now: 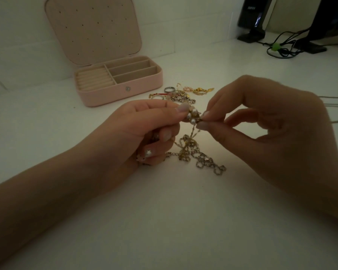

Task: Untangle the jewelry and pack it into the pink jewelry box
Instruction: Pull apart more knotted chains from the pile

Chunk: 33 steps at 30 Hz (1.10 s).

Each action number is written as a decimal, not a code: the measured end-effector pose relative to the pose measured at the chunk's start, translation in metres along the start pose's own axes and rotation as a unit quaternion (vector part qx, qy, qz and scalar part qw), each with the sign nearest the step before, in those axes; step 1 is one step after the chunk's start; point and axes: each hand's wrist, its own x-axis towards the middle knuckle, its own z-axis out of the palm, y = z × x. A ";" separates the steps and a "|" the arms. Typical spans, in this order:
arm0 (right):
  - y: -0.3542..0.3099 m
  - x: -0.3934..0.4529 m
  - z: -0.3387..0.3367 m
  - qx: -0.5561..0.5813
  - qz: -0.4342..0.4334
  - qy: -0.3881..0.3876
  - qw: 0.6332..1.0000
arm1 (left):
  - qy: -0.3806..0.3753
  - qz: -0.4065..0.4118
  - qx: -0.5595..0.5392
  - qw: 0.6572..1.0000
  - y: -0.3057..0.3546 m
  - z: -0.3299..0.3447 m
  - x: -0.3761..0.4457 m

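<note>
Pearl-and-gold knot [193,115] pinched from both sides: left hand [144,129] clamped on it with thumb and forefinger, lower fingers curled over more beads; right hand [261,121] nipping a strand at its edge between thumb and fingertip. Below the grip, tangled chain [199,154] trailing onto the white table [164,221]. Beyond it, loose rings and charms [180,94], then the pink jewelry box [123,90], lid up, compartments apparently bare. Untangling stage, probably; next, likely a gentle teasing pull, not a tug.
</note>
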 end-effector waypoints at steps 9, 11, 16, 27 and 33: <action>-0.008 0.001 0.002 0.141 0.085 -0.018 0.986 | 0.020 0.030 0.027 0.999 0.001 0.001 -0.003; -0.009 0.003 0.002 0.243 0.151 -0.023 0.958 | 0.027 0.042 0.046 0.998 0.001 0.001 -0.003; -0.006 0.006 0.004 0.448 0.282 -0.021 0.848 | 0.048 0.087 0.128 0.987 0.001 0.002 -0.003; -0.005 0.006 0.004 0.468 0.317 -0.049 0.824 | 0.017 0.133 0.182 0.974 -0.001 -0.001 -0.004; 0.000 0.009 0.004 0.463 0.323 -0.029 0.825 | 0.037 0.166 0.218 0.961 -0.003 -0.002 -0.005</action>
